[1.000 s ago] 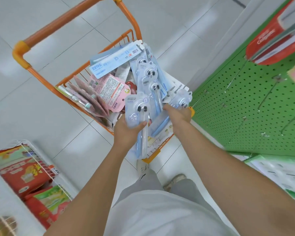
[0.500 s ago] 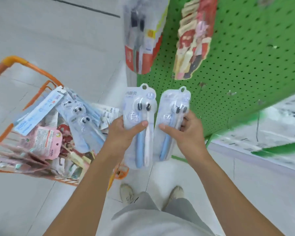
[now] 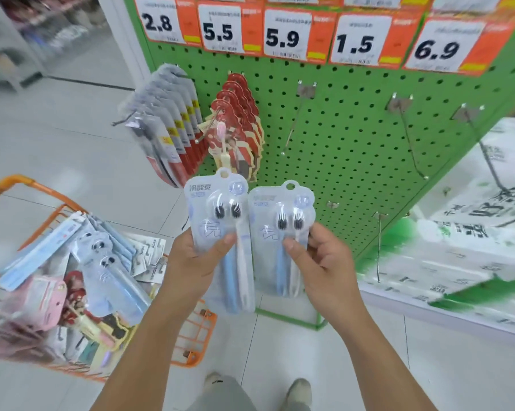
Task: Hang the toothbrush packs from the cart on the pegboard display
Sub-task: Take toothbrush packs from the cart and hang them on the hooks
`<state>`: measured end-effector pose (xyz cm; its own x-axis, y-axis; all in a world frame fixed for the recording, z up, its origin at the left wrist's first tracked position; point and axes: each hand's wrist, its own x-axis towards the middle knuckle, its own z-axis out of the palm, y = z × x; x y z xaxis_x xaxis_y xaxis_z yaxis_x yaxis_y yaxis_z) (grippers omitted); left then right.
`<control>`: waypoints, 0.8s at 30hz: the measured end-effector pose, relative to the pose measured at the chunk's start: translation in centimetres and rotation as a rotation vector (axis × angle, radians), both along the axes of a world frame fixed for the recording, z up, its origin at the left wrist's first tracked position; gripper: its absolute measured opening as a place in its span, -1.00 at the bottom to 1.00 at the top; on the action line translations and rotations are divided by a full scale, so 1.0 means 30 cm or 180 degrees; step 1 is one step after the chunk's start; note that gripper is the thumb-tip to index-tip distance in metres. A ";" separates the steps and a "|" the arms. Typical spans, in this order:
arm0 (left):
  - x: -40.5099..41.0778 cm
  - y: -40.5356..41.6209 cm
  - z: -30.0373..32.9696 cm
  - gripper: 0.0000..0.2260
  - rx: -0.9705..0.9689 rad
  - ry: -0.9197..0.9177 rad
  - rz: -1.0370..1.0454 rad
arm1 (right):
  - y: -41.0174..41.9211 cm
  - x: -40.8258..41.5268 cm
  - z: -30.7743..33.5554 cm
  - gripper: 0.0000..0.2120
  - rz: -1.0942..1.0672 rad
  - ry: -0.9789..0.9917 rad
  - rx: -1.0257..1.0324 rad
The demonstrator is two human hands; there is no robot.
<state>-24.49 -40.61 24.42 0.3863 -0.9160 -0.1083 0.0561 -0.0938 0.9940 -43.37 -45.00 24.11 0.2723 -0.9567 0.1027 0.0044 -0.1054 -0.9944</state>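
Left hand: the left hand (image 3: pixel 196 259) grips the left toothbrush pack (image 3: pixel 220 241) at mid-height, thumb laid across the front, fingers behind.
Right hand: the right hand (image 3: pixel 324 262) grips the right toothbrush pack (image 3: pixel 281 238) by its right edge, thumb on the front near the brush necks.
Pack position: both packs are held upright, side by side, edges touching or nearly so, in front of the lower part of the pegboard (image 3: pixel 339 137); neither is on a hook.
Pack appearance: each is a clear, pale blue blister card with a rounded hang tab and hole at the top, holding two brushes with dark bristle heads; one handle is blue, the other white. Print on the cards is blurred.
Pegboard: green, perforated, rising far and to the right; several bare metal hooks (image 3: pixel 410 143) project from it.
Hung stock: grey-and-red packs (image 3: pixel 167 126) hang at the far left of the board, red-brown packs (image 3: pixel 238 126) just right of them.
Price tags: white-and-orange price tags (image 3: pixel 288 34) line the top, reading 2.8, 5.5, 5.9, 1.5, 6.9.
Cart: an orange cart (image 3: pixel 196 336) stands near left, holding more assorted packs (image 3: pixel 107 262) piled loosely.
Floor: pale floor tiles (image 3: pixel 280 345); two shoes show at the near edge.
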 end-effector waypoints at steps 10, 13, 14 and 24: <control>0.067 -0.005 0.037 -0.79 -0.0025 -0.0203 -0.0147 | -0.087 0.082 0.024 -0.83 -0.0248 0.0176 -0.0071; 0.078 -0.008 0.031 -0.85 -0.0002 -0.0183 -0.0264 | -0.114 0.095 0.012 -0.87 -0.0337 0.0292 -0.0069; 0.081 -0.009 0.033 -0.83 -0.0009 -0.0148 -0.0317 | -0.123 0.097 0.010 -0.89 -0.0386 0.0309 -0.0041; 0.069 -0.075 0.041 -0.80 -0.0116 -0.0192 -0.0533 | -0.466 0.172 -0.007 -0.77 -0.1348 0.0321 0.0536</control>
<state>-22.42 -42.85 25.66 0.2329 -0.9709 -0.0551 -0.0170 -0.0607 0.9980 -38.22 -58.97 23.90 -0.1452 -0.9869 -0.0707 -0.1018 0.0859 -0.9911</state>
